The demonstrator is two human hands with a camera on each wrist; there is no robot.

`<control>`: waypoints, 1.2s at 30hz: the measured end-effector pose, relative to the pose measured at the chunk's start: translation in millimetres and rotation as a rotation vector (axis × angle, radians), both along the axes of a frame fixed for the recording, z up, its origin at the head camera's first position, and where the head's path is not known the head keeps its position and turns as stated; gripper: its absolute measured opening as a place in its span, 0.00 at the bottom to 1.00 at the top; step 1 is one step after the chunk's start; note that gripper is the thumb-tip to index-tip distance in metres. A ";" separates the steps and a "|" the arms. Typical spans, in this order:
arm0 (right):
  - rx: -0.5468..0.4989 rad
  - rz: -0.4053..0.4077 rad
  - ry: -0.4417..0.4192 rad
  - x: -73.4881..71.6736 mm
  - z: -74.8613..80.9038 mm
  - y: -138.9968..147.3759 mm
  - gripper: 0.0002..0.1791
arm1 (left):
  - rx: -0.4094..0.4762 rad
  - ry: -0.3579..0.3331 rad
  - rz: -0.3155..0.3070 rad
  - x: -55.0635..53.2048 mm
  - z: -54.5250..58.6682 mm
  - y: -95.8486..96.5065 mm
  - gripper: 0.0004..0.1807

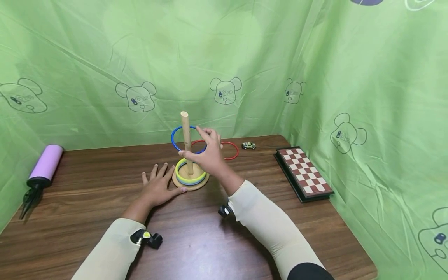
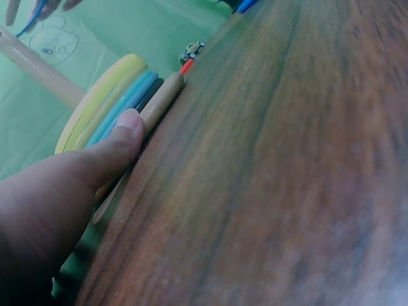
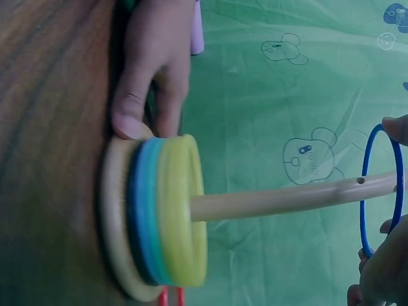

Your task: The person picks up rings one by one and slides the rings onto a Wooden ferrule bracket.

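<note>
While, in the head view, the right hand (image 1: 210, 153) pinches a thin blue ring (image 1: 172, 140) around the round wooden peg (image 1: 187, 138), the left hand (image 1: 159, 188) lies fingers spread on wood-grained table (image 1: 196, 249). Left wrist: its thumb touches the disc-shaped base (image 2: 162, 99). Right wrist: blue ring encircles the upper peg, well above a smooth, thicker yellow ring (image 3: 167, 255).

Your table (image 1: 196, 241): brown wood grain, sheen on the near part. At left, purple cylinder (image 1: 46, 161) with black end, lying down. Near the middle, round wooden base (image 1: 191, 188), flat; your left hand (image 1: 159, 188) rests just beside, thumb touching it. Beyond, to the right: red ring (image 1: 238, 150), partly hidden; toy car (image 1: 249, 146). Right edge: checkered board (image 1: 306, 171), squares up.
</note>
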State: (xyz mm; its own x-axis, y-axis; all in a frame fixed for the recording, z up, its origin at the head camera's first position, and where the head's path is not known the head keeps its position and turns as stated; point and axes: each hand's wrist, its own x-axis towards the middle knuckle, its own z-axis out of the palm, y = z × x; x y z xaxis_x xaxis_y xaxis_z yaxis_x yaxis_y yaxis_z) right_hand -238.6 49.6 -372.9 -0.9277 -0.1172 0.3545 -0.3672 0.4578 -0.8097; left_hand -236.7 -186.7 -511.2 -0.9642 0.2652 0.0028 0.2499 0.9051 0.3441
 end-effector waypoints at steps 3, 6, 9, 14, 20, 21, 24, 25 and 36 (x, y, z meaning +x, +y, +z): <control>-0.003 -0.004 -0.032 1.7 -8.0 0.5 0.56 | 0.000 0.002 -0.001 0.6 0.9 0.7 0.67; -0.004 -0.014 -0.060 1.5 -16.4 0.9 0.56 | 0.000 0.002 0.000 0.7 1.6 1.4 0.67; -0.015 -0.013 -0.088 0.8 -23.7 0.7 0.55 | -0.003 0.001 0.003 0.5 1.9 1.4 0.67; -0.028 -0.015 -0.148 3.6 -32.1 -0.9 0.56 | -0.002 -0.005 0.001 0.0 2.2 1.0 0.67; -0.001 -0.033 -0.193 5.2 -39.8 -3.7 0.59 | 0.003 0.003 0.001 -2.6 2.5 -0.3 0.67; 0.013 -0.036 -0.200 5.3 -41.1 -4.2 0.59 | 0.003 0.003 0.001 -2.9 2.7 -0.6 0.67; 0.053 -0.042 -0.218 5.4 -45.1 -5.1 0.60 | 0.003 -0.004 0.001 -2.8 3.2 -0.8 0.67; 0.058 -0.040 -0.221 5.6 -46.3 -5.2 0.60 | 0.002 -0.005 0.001 -2.6 3.4 -0.8 0.67; 0.156 -0.055 -0.218 5.9 -64.7 -8.2 0.61 | 0.003 -0.002 0.000 0.6 2.3 -0.5 0.66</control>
State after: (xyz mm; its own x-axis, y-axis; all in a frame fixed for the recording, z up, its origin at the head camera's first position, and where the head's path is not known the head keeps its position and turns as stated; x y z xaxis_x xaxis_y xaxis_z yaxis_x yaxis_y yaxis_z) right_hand -232.7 41.3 -437.6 -0.9866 -0.1016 0.1274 -0.1629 0.5974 -0.7852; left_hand -236.2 -187.3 -508.9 -0.9641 0.2655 0.0012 0.2494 0.9040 0.3473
